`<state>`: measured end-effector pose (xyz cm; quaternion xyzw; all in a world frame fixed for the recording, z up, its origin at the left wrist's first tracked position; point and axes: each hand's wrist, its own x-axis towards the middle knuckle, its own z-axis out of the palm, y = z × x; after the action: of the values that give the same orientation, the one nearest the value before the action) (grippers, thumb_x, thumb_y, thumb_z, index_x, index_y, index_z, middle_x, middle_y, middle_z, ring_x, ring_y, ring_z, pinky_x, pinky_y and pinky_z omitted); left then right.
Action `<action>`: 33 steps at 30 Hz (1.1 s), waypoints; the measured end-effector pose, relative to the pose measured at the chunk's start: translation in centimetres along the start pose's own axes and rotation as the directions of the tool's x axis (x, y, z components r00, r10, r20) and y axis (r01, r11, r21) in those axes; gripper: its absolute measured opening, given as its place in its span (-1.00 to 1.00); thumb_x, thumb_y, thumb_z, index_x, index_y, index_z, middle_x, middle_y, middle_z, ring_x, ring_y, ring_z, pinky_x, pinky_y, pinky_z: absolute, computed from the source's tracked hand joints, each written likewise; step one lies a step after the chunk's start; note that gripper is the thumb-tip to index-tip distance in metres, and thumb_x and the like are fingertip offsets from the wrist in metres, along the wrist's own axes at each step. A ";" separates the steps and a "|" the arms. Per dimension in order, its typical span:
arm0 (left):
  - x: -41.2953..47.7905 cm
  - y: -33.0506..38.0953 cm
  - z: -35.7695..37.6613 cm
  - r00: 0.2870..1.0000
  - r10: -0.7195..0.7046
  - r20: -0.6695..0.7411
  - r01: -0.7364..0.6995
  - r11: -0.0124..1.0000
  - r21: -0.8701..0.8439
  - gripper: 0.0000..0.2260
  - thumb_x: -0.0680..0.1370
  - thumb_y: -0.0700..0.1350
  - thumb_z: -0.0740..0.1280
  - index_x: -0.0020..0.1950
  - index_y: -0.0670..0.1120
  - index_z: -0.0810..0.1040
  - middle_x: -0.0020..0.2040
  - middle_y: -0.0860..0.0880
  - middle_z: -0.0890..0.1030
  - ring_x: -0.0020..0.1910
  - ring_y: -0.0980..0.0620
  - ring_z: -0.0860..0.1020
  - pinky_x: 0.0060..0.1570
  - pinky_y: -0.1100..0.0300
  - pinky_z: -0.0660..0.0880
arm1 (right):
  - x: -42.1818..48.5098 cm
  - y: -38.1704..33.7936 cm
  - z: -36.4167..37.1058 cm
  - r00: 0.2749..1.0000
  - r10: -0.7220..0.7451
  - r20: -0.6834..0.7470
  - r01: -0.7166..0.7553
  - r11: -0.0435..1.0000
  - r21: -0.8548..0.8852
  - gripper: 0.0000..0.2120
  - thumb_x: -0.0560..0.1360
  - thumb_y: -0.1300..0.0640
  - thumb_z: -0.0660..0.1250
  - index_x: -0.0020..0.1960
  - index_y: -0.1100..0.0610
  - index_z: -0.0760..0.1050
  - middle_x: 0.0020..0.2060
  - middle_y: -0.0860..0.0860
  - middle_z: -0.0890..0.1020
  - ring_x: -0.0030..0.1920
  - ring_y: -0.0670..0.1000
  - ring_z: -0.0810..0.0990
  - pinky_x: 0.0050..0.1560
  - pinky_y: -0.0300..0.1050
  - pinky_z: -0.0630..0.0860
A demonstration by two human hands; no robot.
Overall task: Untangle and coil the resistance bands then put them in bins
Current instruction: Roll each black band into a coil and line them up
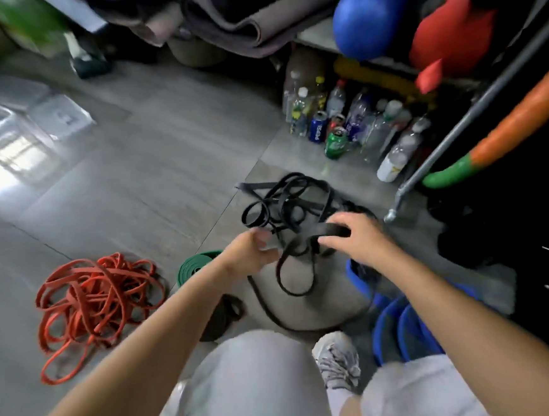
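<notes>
floor stock, listed left to right

1. clear bins (14, 129): far left on the grey floor (162, 134), blurred and in window glare, well apart from all the bands
2. red bands (93, 301): loose tangled heap on the floor, one loop trailing toward the near edge; neither hand touches it
3. green band (194, 266): flat coil on the floor just right of the red heap, partly hidden by the left forearm
4. dark band (224, 313): a rolled coil, brown or black, lying under the left forearm near the knee
5. left hand (253, 252): reaches out at the near edge of the black tangle, fingers curled inward; the fingertips are blurred, so cannot tell whether it pinches a strap or only comes close
6. black bands (286, 203): tangled mass on the floor between and beyond the two hands; some loops are raised to hand level, and one long loop hangs down and runs along the floor toward the shoe
7. right hand (351, 238): palm down, fingers curled over a raised stretch of black strap, grasping it
8. shoe (337, 360): grey-white trainer, near, between the knees
9. blue bands (394, 326): loops on the floor below the right forearm, partly hidden
10. bottles and cans (342, 120): cluster standing on the floor beyond the black tangle, under a shelf
11. blue ball (369, 13): on the shelf above the bottles
12. metal pole (404, 186): leaning, its foot on the floor just right of the black tangle
13. orange and green foam tube (507, 130): far right, beside the pole
</notes>
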<state>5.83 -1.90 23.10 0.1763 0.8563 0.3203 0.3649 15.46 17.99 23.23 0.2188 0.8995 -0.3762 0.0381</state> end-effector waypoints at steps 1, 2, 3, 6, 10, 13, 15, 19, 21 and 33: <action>-1.2 1.8 -0.3 0.998 0.070 0.005 -0.070 0.997 -0.015 -0.43 0.48 -0.11 0.42 0.43 -0.15 0.31 0.32 -0.09 0.46 0.29 -0.02 0.45 0.20 0.27 0.35 | -1.2 -1.5 -1.6 0.998 -0.062 0.000 0.062 0.997 0.044 -0.86 0.37 0.02 0.48 -0.14 0.01 0.57 -0.20 -0.04 0.65 -0.11 0.03 0.61 -0.01 -0.01 0.53; -2.5 3.5 -0.4 0.988 0.151 0.014 -0.151 0.988 -0.014 -0.39 0.45 -0.12 0.45 0.45 -0.13 0.29 0.32 -0.07 0.46 0.30 0.02 0.43 0.18 0.31 0.34 | -2.5 -3.1 -3.2 0.993 -0.119 -0.001 0.119 0.990 0.081 -0.87 0.37 0.03 0.49 -0.15 -0.01 0.57 -0.22 -0.08 0.65 -0.12 0.00 0.62 -0.03 -0.05 0.53; -3.6 5.1 -0.4 0.972 0.236 0.017 -0.236 0.972 0.011 -0.38 0.43 -0.13 0.47 0.44 -0.12 0.31 0.30 -0.06 0.48 0.28 0.04 0.44 0.16 0.31 0.35 | -3.9 -4.8 -4.5 0.986 -0.169 0.001 0.168 0.980 0.109 -0.88 0.36 0.04 0.50 -0.16 -0.04 0.57 -0.23 -0.11 0.65 -0.13 -0.02 0.62 -0.05 -0.08 0.53; -6.9 8.8 -0.2 0.910 0.404 -0.092 -0.389 0.910 0.147 -0.76 0.44 -0.14 0.43 0.08 -0.09 0.52 -0.04 -0.08 0.62 -0.02 -0.08 0.58 -0.05 0.16 0.46 | -7.8 -8.5 -7.9 0.961 -0.272 -0.042 0.276 0.952 0.132 -0.90 0.35 0.06 0.51 -0.16 -0.03 0.62 -0.23 -0.05 0.68 -0.14 0.00 0.63 -0.05 -0.03 0.53; -11.0 11.5 -2.3 0.858 0.460 -0.230 -0.438 0.888 0.143 -0.90 0.47 -0.14 0.40 -0.20 0.00 0.51 -0.25 0.00 0.55 -0.28 0.01 0.50 -0.22 0.22 0.42 | -12.4 -10.1 -11.0 0.915 -0.324 -0.242 0.353 0.931 0.088 -0.91 0.37 0.08 0.51 -0.19 0.05 0.62 -0.32 -0.01 0.62 -0.31 -0.09 0.51 -0.27 -0.17 0.41; -14.5 13.7 -4.1 0.817 0.512 -0.264 -0.514 0.855 0.067 -0.87 0.46 -0.14 0.42 -0.24 0.06 0.54 -0.30 0.07 0.55 -0.36 0.14 0.51 -0.29 0.28 0.46 | -15.0 -11.0 -12.5 0.897 -0.331 -0.295 0.390 0.905 0.172 -0.91 0.40 0.16 0.49 -0.16 0.15 0.61 -0.31 0.04 0.58 -0.33 -0.16 0.45 -0.31 -0.32 0.33; -17.0 15.6 -5.2 0.783 0.536 -0.316 -0.585 0.807 -0.083 -0.85 0.45 -0.18 0.44 -0.24 0.04 0.56 -0.34 0.05 0.56 -0.35 0.11 0.53 -0.26 0.21 0.52 | -16.4 -12.4 -13.7 0.866 -0.350 -0.357 0.455 0.848 0.271 -0.94 0.42 0.22 0.46 -0.13 0.11 0.60 -0.31 0.03 0.57 -0.33 -0.18 0.48 -0.26 -0.35 0.39; -21.0 18.0 -7.1 0.727 0.602 -0.329 -0.683 0.682 -0.261 -0.89 0.45 -0.25 0.44 -0.13 -0.05 0.58 -0.27 -0.04 0.60 -0.32 0.09 0.56 -0.21 0.18 0.54 | -17.8 -15.5 -15.5 0.757 -0.431 -0.492 0.630 0.681 0.373 -0.83 0.44 0.23 0.42 -0.09 -0.03 0.57 -0.37 -0.22 0.61 -0.32 -0.32 0.53 -0.22 -0.43 0.43; -22.3 18.3 -7.2 0.751 0.590 -0.296 -0.661 0.674 -0.330 -0.92 0.49 -0.25 0.39 -0.04 -0.13 0.56 -0.21 -0.07 0.61 -0.31 0.09 0.57 -0.15 0.15 0.55 | -17.7 -16.1 -15.2 0.762 -0.445 -0.470 0.621 0.708 0.336 -0.83 0.43 0.22 0.44 -0.02 0.02 0.58 -0.37 -0.21 0.60 -0.33 -0.31 0.51 -0.22 -0.43 0.42; -23.5 16.9 -6.6 0.748 0.510 -0.424 -0.663 0.544 -0.515 -0.97 0.54 -0.22 0.33 -0.06 -0.12 0.55 -0.11 -0.14 0.64 -0.22 0.06 0.64 -0.12 0.24 0.57 | -14.1 -4.4 -5.2 0.987 0.043 -0.156 -0.045 0.999 -0.010 -0.82 0.44 -0.14 0.37 -0.27 -0.15 0.43 -0.34 -0.16 0.58 -0.31 -0.09 0.59 -0.35 -0.16 0.44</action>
<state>17.95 -4.91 50.05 0.2822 0.6194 0.7118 0.1734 26.76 13.70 33.14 0.2671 0.8972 -0.3510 -0.0223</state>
